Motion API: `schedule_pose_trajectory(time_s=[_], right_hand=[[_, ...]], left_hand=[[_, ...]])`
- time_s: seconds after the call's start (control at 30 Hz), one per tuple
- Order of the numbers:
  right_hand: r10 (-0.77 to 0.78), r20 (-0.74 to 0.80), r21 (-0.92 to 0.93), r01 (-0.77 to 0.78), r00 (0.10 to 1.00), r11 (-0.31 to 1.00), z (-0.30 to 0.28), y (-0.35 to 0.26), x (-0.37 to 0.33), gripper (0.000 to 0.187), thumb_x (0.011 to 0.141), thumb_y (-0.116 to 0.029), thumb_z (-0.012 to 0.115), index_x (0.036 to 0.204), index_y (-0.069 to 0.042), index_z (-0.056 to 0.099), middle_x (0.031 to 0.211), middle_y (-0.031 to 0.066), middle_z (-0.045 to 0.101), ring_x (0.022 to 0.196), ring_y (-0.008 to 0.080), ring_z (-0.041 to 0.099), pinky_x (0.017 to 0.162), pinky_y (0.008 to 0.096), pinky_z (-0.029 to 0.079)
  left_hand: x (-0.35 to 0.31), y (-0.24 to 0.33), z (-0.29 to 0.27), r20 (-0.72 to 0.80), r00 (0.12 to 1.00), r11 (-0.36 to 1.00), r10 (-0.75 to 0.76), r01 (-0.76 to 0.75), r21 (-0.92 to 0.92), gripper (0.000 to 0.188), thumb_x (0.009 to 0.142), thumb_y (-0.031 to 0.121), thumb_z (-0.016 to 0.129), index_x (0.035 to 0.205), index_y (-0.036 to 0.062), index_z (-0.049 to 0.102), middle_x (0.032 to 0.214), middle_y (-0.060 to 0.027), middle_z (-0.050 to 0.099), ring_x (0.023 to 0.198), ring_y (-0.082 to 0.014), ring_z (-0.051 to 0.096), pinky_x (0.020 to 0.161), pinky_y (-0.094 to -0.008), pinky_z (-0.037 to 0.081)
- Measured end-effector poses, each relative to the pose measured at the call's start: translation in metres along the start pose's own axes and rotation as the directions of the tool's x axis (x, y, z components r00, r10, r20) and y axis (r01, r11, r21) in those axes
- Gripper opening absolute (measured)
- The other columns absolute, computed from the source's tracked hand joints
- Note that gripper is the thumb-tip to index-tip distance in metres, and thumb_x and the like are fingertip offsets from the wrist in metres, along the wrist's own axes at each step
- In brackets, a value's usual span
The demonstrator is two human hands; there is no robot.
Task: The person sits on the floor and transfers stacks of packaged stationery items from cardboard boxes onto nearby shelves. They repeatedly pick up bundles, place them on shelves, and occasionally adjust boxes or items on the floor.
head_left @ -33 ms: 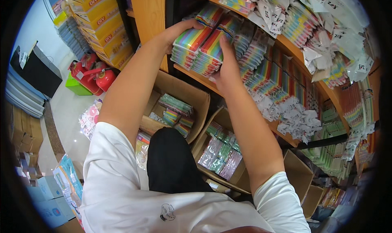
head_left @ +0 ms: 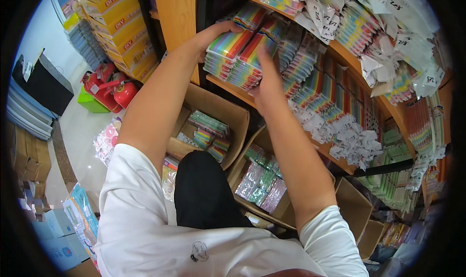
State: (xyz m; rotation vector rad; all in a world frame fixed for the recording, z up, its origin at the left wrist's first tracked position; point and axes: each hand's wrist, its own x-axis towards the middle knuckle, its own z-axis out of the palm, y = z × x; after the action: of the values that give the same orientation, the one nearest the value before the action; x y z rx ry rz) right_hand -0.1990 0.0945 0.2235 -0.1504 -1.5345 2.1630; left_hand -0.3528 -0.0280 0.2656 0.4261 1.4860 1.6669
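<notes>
Two side-by-side stacks of rainbow-striped plastic-wrapped packets [head_left: 229,48] stand at the front left end of a wooden shelf [head_left: 228,86]. My left hand [head_left: 213,36] is closed round the left side of the stacks, its fingers partly hidden behind them. On the other side my right hand [head_left: 267,83] presses against the right stack, thumb up along its edge and fingers mostly hidden beneath. More striped packets [head_left: 251,15] sit right behind the held stacks.
Further right along the shelf are more packet rows [head_left: 315,90]. Open cardboard boxes [head_left: 238,113] with wrapped packets stand below, by my knee. Fire extinguishers [head_left: 124,93] and yellow boxes [head_left: 119,27] are at the left. An upper shelf [head_left: 352,54] holds bagged goods.
My right hand has shifted slightly left and down along the right stack. The left hand and the packets look nearly unmoved.
</notes>
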Motion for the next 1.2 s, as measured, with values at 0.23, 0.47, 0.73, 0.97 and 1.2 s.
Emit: schedule_pose_trajectory(time_s=[0.23, 0.47, 0.73, 0.97, 1.2], right_hand=[[-0.414, 0.121, -0.567, 0.405, 0.902, 0.717, 0.0, 0.019, -0.014, 0.085, 0.095, -0.026, 0.068, 0.156, 0.0, 0.014, 0.149, 0.0269, 0.027, 0.137, 0.0386, 0.037, 0.112, 0.0453, 0.035], [-0.462, 0.047, -0.775, 0.325, 0.885, 0.542, 0.0, 0.014, 0.001, 0.084, 0.096, -0.019, 0.065, 0.157, -0.004, 0.01, 0.144, 0.0298, 0.026, 0.128, 0.0489, 0.046, 0.101, 0.0492, 0.046], [-0.392, -0.068, -0.689, 0.241, 0.918, 0.683, -0.006, 0.024, 0.002, 0.076, 0.096, -0.015, 0.063, 0.155, -0.004, 0.016, 0.138, 0.026, 0.032, 0.127, 0.0399, 0.043, 0.106, 0.0447, 0.04], [-0.54, 0.028, -0.685, 0.41, 0.841, 0.603, -0.016, 0.041, -0.013, 0.074, 0.094, -0.01, 0.063, 0.155, -0.003, 0.02, 0.144, 0.0252, 0.033, 0.132, 0.041, 0.04, 0.108, 0.0449, 0.039], [-0.4, 0.233, -0.691, 0.441, 0.886, 0.574, -0.047, 0.018, -0.012, 0.078, 0.09, -0.002, 0.059, 0.157, -0.003, 0.02, 0.153, 0.0249, 0.033, 0.141, 0.0411, 0.036, 0.114, 0.0464, 0.034]], left_hand=[[0.007, 0.0, -0.005, 0.028, 0.998, 0.998, 0.055, -0.055, -0.019, 0.068, 0.083, 0.053, 0.072, 0.127, 0.003, 0.06, 0.115, -0.0156, 0.07, 0.096, -0.0229, 0.071, 0.088, -0.0396, 0.057], [-0.05, -0.001, 0.005, 0.067, 0.997, 0.998, -0.045, 0.042, 0.057, 0.067, 0.088, 0.053, 0.07, 0.135, 0.0081, 0.055, 0.123, -0.0137, 0.067, 0.108, -0.0281, 0.068, 0.088, -0.0526, 0.057], [-0.032, -0.056, 0.034, -0.341, 0.748, 0.814, 0.569, -0.572, 0.104, 0.071, 0.089, 0.029, 0.076, 0.136, -0.011, 0.041, 0.12, -0.0184, 0.059, 0.102, -0.0286, 0.066, 0.086, -0.0434, 0.058], [0.033, -0.072, 0.088, -0.358, 0.287, 0.453, 0.889, -0.427, 0.782, 0.111, 0.091, 0.055, 0.066, 0.153, -0.0131, 0.004, 0.157, -0.0391, 0.012, 0.148, -0.0491, 0.013, 0.119, -0.053, 0.014], [0.084, -0.061, 0.1, -0.36, 0.065, 0.365, 0.931, -0.249, 0.897, 0.099, 0.09, 0.061, 0.059, 0.156, -0.0001, 0.019, 0.162, -0.0279, 0.012, 0.15, -0.0458, 0.013, 0.113, -0.0654, 0.014]])
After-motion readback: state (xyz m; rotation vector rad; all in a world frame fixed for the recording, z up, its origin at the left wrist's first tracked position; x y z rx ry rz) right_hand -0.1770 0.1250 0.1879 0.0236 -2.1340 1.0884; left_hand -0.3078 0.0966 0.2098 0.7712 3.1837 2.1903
